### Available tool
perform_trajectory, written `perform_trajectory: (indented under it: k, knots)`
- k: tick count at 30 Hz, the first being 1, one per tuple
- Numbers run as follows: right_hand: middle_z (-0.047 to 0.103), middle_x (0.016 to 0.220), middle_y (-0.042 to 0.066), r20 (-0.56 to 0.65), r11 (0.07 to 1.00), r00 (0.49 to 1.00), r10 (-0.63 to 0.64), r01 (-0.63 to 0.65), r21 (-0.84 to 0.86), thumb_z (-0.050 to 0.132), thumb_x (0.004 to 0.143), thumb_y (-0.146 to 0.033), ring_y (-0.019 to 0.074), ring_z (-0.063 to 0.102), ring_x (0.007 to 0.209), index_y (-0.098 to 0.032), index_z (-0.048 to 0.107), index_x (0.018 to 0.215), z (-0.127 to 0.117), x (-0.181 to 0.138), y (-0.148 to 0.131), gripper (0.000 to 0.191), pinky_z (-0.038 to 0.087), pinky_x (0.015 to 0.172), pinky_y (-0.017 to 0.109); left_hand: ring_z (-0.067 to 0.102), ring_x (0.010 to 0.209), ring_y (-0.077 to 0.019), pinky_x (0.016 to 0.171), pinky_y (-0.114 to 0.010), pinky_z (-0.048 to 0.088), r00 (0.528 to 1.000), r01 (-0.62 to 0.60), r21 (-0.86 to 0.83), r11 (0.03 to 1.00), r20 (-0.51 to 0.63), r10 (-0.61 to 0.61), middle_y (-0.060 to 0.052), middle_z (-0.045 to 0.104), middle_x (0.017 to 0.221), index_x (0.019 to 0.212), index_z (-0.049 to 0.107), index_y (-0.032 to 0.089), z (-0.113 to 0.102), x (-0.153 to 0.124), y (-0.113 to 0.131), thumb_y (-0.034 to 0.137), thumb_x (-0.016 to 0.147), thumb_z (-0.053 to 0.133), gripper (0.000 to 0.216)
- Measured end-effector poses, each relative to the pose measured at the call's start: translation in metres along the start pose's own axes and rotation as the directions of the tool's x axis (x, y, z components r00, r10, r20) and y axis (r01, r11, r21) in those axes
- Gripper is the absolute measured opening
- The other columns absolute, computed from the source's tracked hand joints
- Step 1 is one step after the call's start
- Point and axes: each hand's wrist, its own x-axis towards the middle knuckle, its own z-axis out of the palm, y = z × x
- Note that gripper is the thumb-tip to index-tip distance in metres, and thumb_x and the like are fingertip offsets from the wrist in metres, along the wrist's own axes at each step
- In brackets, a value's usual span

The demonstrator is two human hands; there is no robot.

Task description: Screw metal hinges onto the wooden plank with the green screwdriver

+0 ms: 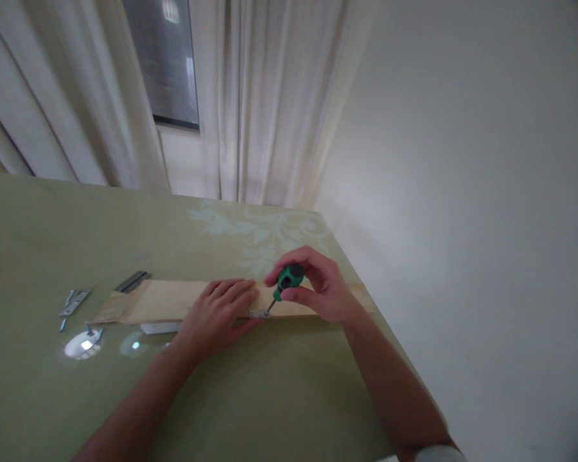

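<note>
A pale wooden board [166, 298] lies lengthwise on the table. My left hand [221, 314] grips it, fingers across the top and thumb along the near edge beside a small metal hinge plate [257, 314]. In my right hand [325, 289] is a short green and black screwdriver [289, 277], pinched between thumb and fingers. Its shaft tilts down to the right end of the hinge plate, where the tip seems to meet a screw too small to make out.
Left of the board lie a metal hinge [74, 301] and a small screw [62, 325]. A dark metal piece [133, 281] rests at the board's far left corner, and a white strip [160, 328] by its near edge. The table [270, 404] ends at right near a wall [486, 224]; curtains [270, 96] hang behind.
</note>
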Motion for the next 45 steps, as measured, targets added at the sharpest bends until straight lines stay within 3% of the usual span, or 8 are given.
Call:
perform_trajectory:
  k: [5, 15, 20, 25, 30, 35, 41, 45]
  knots:
    - [0.070, 0.099, 0.003, -0.141, 0.967, 0.981, -0.134, 0.098, -0.237, 0.075, 0.096, -0.026, 0.0166, 0.066, 0.091, -0.028, 0.071, 0.125, 0.011, 0.002, 0.009, 0.029, 0.056, 0.087, 0.033, 0.065, 0.124, -0.0325, 0.101, -0.049, 0.050, 1.000, 0.002, -0.001, 1.000, -0.015, -0.002, -0.010, 0.070, 0.139, 0.130, 0.068, 0.024, -0.001, 0.000, 0.001, 0.051, 0.097, 0.067, 0.043]
    - [0.067, 0.144, 0.010, 0.196, 0.970, 0.974, 0.118, -0.155, 0.187, 0.051, 0.110, -0.032, 0.0242, 0.066, 0.131, -0.026, 0.062, 0.145, -0.021, 0.002, -0.014, 0.037, 0.056, 0.108, 0.043, 0.065, 0.124, -0.0323, 0.101, -0.049, 0.050, 1.000, -0.009, 0.009, 1.000, -0.018, 0.009, -0.010, 0.069, 0.142, 0.130, 0.068, 0.022, -0.002, 0.001, 0.001, 0.049, 0.098, 0.067, 0.042]
    - [0.077, 0.105, 0.005, -0.096, 0.970, 0.994, -0.061, 0.036, -0.239, 0.073, 0.099, -0.034, 0.0168, 0.072, 0.091, -0.025, 0.075, 0.122, -0.007, 0.004, 0.001, 0.025, 0.060, 0.083, 0.031, 0.065, 0.124, -0.0326, 0.101, -0.049, 0.051, 1.000, -0.006, 0.014, 1.000, -0.011, 0.006, -0.010, 0.070, 0.141, 0.130, 0.068, 0.022, -0.001, 0.001, 0.002, 0.050, 0.099, 0.065, 0.042]
    - [0.065, 0.075, 0.001, -0.167, 0.619, 0.865, -0.474, 0.192, -0.761, 0.081, 0.091, -0.037, 0.0157, 0.058, 0.066, -0.024, 0.075, 0.109, 0.004, 0.000, 0.012, 0.022, 0.052, 0.063, 0.030, 0.066, 0.123, -0.0328, 0.100, -0.050, 0.051, 1.000, 0.000, 0.026, 1.000, -0.013, 0.001, -0.011, 0.070, 0.141, 0.129, 0.069, 0.022, -0.001, 0.001, 0.002, 0.051, 0.098, 0.066, 0.042]
    - [0.067, 0.138, 0.011, -0.058, 0.869, 0.986, -0.156, 0.109, -0.482, 0.048, 0.109, -0.034, 0.0235, 0.066, 0.125, -0.027, 0.056, 0.151, -0.012, 0.003, -0.003, 0.043, 0.053, 0.107, 0.043, 0.065, 0.125, -0.0324, 0.102, -0.049, 0.051, 1.000, -0.007, 0.022, 1.000, -0.010, 0.007, -0.010, 0.069, 0.142, 0.130, 0.069, 0.022, -0.001, 0.001, 0.002, 0.050, 0.099, 0.066, 0.042]
    - [0.073, 0.119, 0.006, 0.032, 0.991, 0.999, 0.000, 0.005, -0.134, 0.063, 0.105, -0.033, 0.0201, 0.073, 0.109, -0.030, 0.069, 0.135, -0.018, 0.007, -0.003, 0.032, 0.060, 0.094, 0.037, 0.065, 0.123, -0.0327, 0.101, -0.050, 0.051, 1.000, 0.000, 0.022, 1.000, -0.012, 0.000, -0.011, 0.070, 0.140, 0.129, 0.069, 0.022, -0.002, 0.001, 0.003, 0.049, 0.097, 0.068, 0.042]
    - [0.062, 0.087, 0.002, -0.249, 0.846, 0.936, -0.247, 0.084, -0.527, 0.085, 0.086, -0.042, 0.0181, 0.062, 0.081, -0.026, 0.077, 0.103, 0.001, 0.004, 0.007, 0.024, 0.057, 0.075, 0.033, 0.065, 0.124, -0.0330, 0.102, -0.050, 0.050, 1.000, 0.012, 0.004, 1.000, -0.015, -0.012, -0.011, 0.070, 0.139, 0.129, 0.070, 0.024, -0.002, 0.000, 0.003, 0.050, 0.097, 0.068, 0.041]
    - [0.066, 0.134, 0.013, -0.080, 0.856, 0.986, -0.144, 0.083, -0.510, 0.064, 0.102, -0.046, 0.0273, 0.061, 0.127, -0.026, 0.066, 0.138, -0.005, 0.004, -0.007, 0.041, 0.052, 0.109, 0.047, 0.064, 0.125, -0.0326, 0.102, -0.050, 0.051, 1.000, 0.010, -0.006, 1.000, 0.000, -0.010, -0.011, 0.070, 0.140, 0.130, 0.070, 0.023, -0.003, 0.001, 0.003, 0.048, 0.098, 0.067, 0.041]
